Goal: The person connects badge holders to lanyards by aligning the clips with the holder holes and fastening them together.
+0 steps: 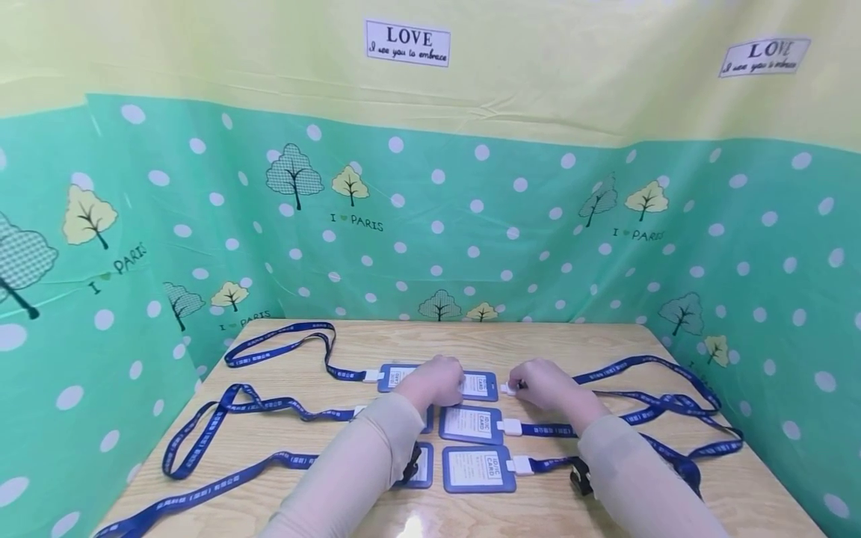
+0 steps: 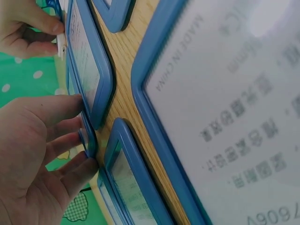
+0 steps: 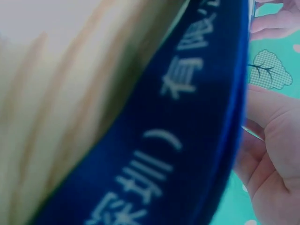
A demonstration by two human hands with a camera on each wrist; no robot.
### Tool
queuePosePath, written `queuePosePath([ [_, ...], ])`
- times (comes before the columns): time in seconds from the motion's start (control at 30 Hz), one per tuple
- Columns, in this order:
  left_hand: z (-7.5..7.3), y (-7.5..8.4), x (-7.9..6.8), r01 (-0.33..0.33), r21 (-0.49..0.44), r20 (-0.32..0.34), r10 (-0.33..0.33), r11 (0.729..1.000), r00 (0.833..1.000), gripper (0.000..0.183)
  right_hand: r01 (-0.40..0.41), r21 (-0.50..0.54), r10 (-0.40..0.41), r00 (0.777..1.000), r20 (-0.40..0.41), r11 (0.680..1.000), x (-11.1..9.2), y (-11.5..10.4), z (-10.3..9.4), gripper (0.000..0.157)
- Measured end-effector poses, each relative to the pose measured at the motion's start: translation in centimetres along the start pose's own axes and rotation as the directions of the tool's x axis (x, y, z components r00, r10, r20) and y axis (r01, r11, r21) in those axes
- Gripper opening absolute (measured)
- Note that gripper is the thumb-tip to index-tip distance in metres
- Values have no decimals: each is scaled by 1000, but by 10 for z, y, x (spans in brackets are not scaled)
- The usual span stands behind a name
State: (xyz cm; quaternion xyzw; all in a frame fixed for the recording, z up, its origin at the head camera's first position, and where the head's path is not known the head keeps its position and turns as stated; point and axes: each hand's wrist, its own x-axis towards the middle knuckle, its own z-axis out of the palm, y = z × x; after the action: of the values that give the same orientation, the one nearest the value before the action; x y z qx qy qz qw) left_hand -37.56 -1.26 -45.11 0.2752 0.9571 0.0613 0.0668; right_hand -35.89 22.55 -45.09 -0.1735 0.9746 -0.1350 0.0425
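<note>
My left hand (image 1: 439, 379) grips the near-left end of the far right blue ID card holder (image 1: 479, 386), its fingers and thumb around the corner in the left wrist view. From the right, my right hand (image 1: 543, 385) pinches a white lanyard clip (image 1: 507, 388) close to the slotted end of that holder. The clip's dark blue lanyard (image 1: 622, 366) trails away to the right. In the right wrist view a blue strap (image 3: 173, 93) covers much of the picture and hides my right fingertips. My left wrist partly covers the far left card holder (image 1: 395, 377).
Nearer me lie a middle right card holder (image 1: 471, 424) and a front right one (image 1: 476, 468), both with white clips. Left card holders lie partly under my left arm, their lanyards (image 1: 202, 433) looping left. A polka-dot curtain (image 1: 437, 224) encloses the wooden table (image 1: 558, 336).
</note>
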Motion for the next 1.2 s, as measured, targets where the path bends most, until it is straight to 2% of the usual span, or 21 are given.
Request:
queuePosePath([
  [0.13, 1, -2, 0, 14, -14, 9, -14, 1000, 1000, 11, 1, 11, -2, 1000, 28, 1000, 1, -2, -2, 13],
  [0.27, 2, -3, 1, 26, -38, 12, -25, 999, 1000, 9, 9, 16, -10, 999, 37, 1000, 2, -2, -5, 13],
  [0.77, 0, 0, 0, 31, -35, 13, -30, 999, 999, 11, -15, 26, 13, 998, 62, 1000, 7, -5, -4, 13],
  [1.03, -2, 0, -1, 30, -37, 11, -30, 999, 999, 7, -2, 2, 2, 998, 66, 1000, 9, -8, -4, 12],
  [1.2, -1, 0, -1, 30, -36, 10, -30, 999, 999, 13, -5, -11, 6, 998, 70, 1000, 9, -7, -3, 11],
])
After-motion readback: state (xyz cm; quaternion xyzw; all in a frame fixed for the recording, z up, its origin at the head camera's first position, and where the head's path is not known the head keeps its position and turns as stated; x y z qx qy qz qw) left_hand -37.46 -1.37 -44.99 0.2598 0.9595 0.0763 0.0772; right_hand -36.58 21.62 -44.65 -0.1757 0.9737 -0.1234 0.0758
